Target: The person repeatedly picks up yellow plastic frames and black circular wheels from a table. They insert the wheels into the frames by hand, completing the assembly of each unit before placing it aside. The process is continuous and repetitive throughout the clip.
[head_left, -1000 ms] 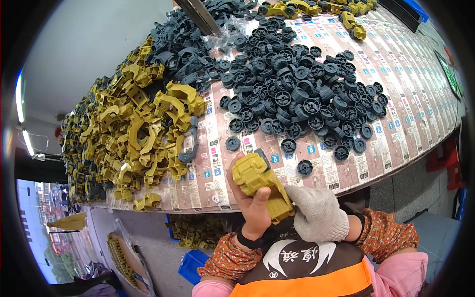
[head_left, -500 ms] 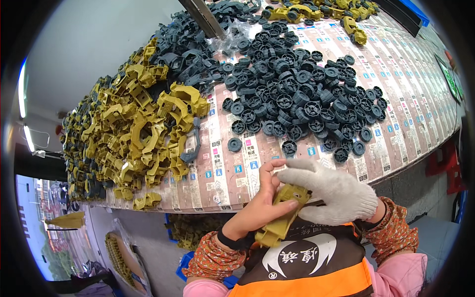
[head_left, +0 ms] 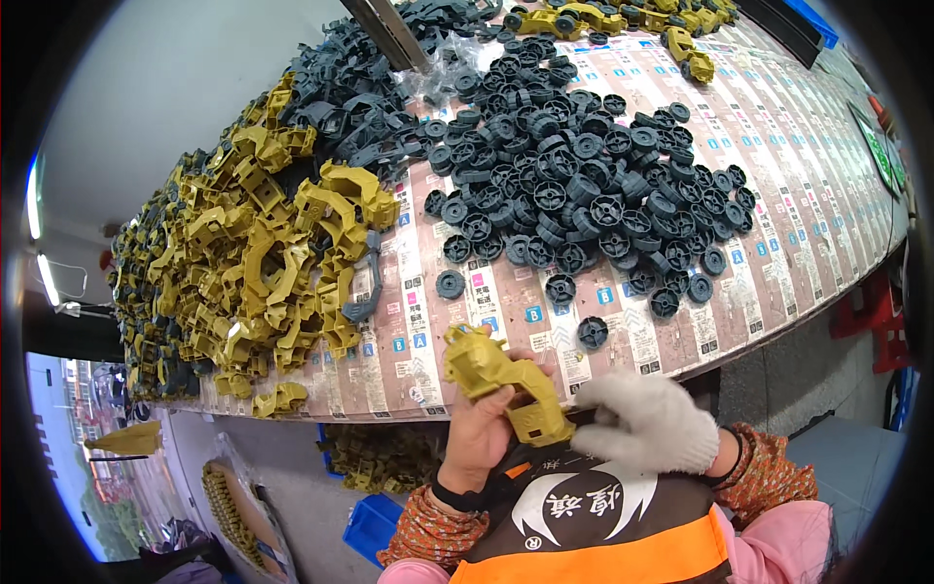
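My bare left hand (head_left: 477, 438) is closed round a yellow plastic toy car body (head_left: 486, 368), its curved arch toward my right hand. The body is held over the near table edge, in front of my apron. Close to its right end is my right hand (head_left: 650, 420) in a pale knitted glove. Its fingers and thumb curl toward each other; what lies between them, if anything, I cannot make out. Just beyond the hands, a single dark wheel (head_left: 592, 333) lies on the table, apart from the large pile of dark wheels (head_left: 574, 185).
Yellow toy bodies (head_left: 263, 243) are heaped at the left, with dark grey plastic parts (head_left: 360, 107) behind. Assembled yellow cars (head_left: 688, 54) stand at the far side. A metal post (head_left: 389, 34) rises at the back. Below the edge is a blue bin (head_left: 375, 526).
The car body has been turned and moved left and up, showing its curved side. My right hand has come down and away from it, uncovering a lone wheel on the table.
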`<state>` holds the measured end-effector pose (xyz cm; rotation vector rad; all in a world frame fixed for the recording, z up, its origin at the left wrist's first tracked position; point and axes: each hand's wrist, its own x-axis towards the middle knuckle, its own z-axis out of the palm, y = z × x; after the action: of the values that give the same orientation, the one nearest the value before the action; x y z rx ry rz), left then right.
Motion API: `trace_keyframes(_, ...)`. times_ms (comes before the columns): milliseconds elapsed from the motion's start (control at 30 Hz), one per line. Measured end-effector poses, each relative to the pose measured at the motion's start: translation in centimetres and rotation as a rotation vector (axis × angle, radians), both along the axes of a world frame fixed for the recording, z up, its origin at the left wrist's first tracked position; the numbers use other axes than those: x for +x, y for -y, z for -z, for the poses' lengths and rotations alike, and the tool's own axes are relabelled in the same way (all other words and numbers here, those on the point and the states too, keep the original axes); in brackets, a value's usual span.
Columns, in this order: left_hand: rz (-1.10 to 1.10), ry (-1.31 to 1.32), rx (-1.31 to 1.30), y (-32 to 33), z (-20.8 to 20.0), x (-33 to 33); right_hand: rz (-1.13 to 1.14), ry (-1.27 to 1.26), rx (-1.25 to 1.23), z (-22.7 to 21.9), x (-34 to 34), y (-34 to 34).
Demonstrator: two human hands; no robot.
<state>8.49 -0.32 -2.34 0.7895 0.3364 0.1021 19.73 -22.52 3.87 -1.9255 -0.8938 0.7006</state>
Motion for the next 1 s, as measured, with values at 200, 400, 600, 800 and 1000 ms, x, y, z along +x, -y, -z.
trace_keyframes(200, -0.027, -0.098, 0.118, -1.2, 0.0, -0.2, 0.232, 0.532, -0.082, 2.2, 3.9, -1.2)
trace_keyframes(400, -0.025, -0.15, 0.209, -0.8, 0.6, 1.5, 0.162, 0.624, -0.14, 3.1, 4.0, -3.4)
trace_keyframes(600, -0.071, -0.089, 0.713, -0.9, 0.6, 3.4, 0.14, 0.569, -0.13, 4.4, 3.8, -3.0)
trace_keyframes(800, -0.043, -0.156, 1.661, -4.1, -3.9, 4.4, 0.232, 0.433, 0.033, 5.3, 4.0, -1.9)
trace_keyframes(1000, -0.565, 0.25, 1.779, -9.0, -14.6, 1.3, 0.256, 0.405, 0.036, 5.4, 4.1, -0.9)
